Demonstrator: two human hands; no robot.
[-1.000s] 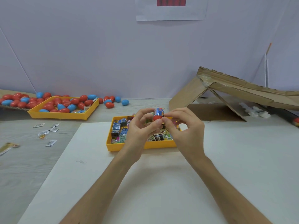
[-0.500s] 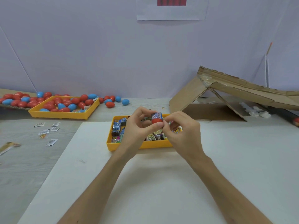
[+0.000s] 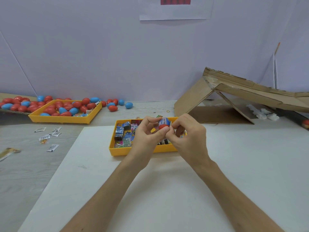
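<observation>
Status: fill step in progress.

- L hand pinches red shell between thumb and fingers. Shell is held in the air above near tray, approx. over its middle.
- Blue packet sits partly in shell; upper part protrudes.
- R hand: fingers curled, pinching packet's side at shell rim.

Judged done: packet picked, entered in shell.

Judged left: seat packet fully, cap shell (no second half seen in either hand), set it with stock. Near tray holds more packets, so further cycles are likely.

Ref.: far tray and surface behind it carry closed red/blue eggs. Cardboard at right.
</observation>
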